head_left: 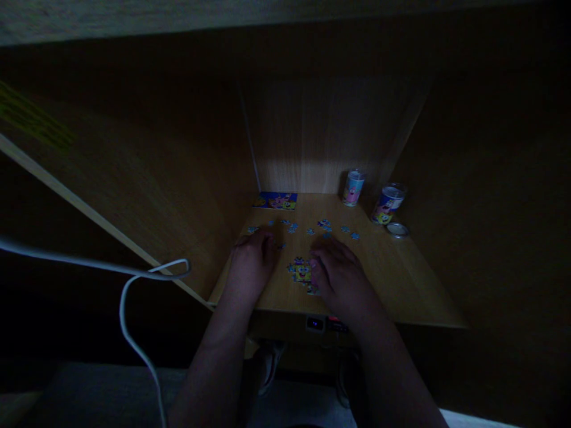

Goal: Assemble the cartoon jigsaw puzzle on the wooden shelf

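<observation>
A partly joined jigsaw puzzle with a yellow cartoon face lies near the front of the wooden board. My right hand rests over its right edge and covers part of it. The fingers there are bent together at the puzzle's side, and their tips are mostly hidden. To the left, my left hand is closed with curled fingers above the board; whatever they may hold is out of sight. One small blue piece lies just right of it. Several loose puzzle pieces are spread beyond both hands.
A blue picture card lies at the back left. Two cartoon-printed cans, a pink-blue can and a darker can, stand back right, beside a round lid. Wooden walls enclose the board. A white cable hangs at left. The light is dim.
</observation>
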`<state>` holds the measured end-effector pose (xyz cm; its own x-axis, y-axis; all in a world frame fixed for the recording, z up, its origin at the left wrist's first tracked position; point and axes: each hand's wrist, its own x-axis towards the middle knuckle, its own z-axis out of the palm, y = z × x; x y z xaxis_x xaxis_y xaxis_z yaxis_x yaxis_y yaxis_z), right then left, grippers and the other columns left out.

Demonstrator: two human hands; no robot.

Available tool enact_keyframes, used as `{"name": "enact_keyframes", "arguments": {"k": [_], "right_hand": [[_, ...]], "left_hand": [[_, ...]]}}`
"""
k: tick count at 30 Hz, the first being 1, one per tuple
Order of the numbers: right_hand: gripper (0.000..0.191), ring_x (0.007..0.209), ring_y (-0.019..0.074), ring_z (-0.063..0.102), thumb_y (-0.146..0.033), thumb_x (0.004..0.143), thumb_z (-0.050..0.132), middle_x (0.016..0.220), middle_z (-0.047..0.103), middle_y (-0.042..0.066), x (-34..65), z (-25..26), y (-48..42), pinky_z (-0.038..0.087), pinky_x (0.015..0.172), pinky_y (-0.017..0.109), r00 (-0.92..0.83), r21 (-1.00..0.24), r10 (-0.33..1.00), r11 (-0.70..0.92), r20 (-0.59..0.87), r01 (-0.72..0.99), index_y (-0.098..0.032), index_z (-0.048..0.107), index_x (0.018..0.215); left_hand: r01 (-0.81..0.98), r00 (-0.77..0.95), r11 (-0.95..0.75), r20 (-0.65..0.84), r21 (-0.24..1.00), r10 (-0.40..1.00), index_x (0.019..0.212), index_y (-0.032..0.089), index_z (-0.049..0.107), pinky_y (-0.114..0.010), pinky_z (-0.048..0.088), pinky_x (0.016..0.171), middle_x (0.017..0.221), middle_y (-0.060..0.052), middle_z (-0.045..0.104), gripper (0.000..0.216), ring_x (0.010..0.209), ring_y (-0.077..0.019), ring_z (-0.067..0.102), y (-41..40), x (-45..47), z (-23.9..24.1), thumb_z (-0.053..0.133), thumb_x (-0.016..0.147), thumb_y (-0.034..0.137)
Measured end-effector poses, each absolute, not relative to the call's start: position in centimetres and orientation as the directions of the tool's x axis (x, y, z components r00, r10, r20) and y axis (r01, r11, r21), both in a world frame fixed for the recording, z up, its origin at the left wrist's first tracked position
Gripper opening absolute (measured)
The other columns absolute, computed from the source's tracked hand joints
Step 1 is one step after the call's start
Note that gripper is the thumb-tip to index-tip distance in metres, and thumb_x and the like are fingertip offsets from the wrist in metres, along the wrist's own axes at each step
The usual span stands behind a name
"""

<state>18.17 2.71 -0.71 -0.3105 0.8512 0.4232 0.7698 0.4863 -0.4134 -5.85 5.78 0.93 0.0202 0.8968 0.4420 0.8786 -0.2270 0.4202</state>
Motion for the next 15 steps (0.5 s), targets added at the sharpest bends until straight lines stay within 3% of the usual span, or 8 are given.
{"name": "enact_keyframes", "arguments": {"k": [5, 11, 15], "right_hand": [[0.038, 0.142, 0.0308, 0.064, -0.040, 0.118, 0.040, 0.139, 0.077, 0.012, 18.29, -0.60, 2.81, 0.039, 0.134, 0.057, -0.318, -0.419, 0.843, 0.501, 0.433, 0.757, -0.022, 0.073, 0.126], [0.038, 0.143, 0.0322, 0.063, -0.042, 0.118, 0.043, 0.138, 0.077, 0.012, 18.35, -0.80, 2.82, 0.043, 0.131, 0.059, -0.303, -0.425, 0.836, 0.505, 0.458, 0.751, -0.024, 0.074, 0.127], [0.038, 0.144, 0.0328, 0.061, -0.041, 0.118, 0.042, 0.140, 0.076, 0.013, 18.34, -0.66, 2.73, 0.042, 0.131, 0.059, -0.298, -0.431, 0.845, 0.492, 0.444, 0.756, -0.022, 0.074, 0.128]], "left_hand": [[0.937, 0.058, -0.202, 0.444, 0.285, 0.894, 0.111, 0.026, 0.083, -0.060, 0.057, 0.101, 0.138, -0.013, 0.075, 0.022, 0.125, -0.0418, 0.067, 5.42, -5.82, 0.97, 0.069, 0.098, 0.015], [0.912, 0.130, -0.285, 0.451, 0.294, 0.883, 0.099, 0.026, 0.082, -0.064, 0.055, 0.108, 0.136, -0.013, 0.075, 0.008, 0.129, -0.0401, 0.066, 5.44, -5.49, 1.04, 0.075, 0.101, 0.029], [0.898, 0.146, -0.313, 0.460, 0.310, 0.876, 0.105, 0.025, 0.081, -0.060, 0.054, 0.113, 0.134, -0.012, 0.077, 0.011, 0.129, -0.0362, 0.069, 5.82, -5.78, 0.70, 0.070, 0.104, 0.025]]}}
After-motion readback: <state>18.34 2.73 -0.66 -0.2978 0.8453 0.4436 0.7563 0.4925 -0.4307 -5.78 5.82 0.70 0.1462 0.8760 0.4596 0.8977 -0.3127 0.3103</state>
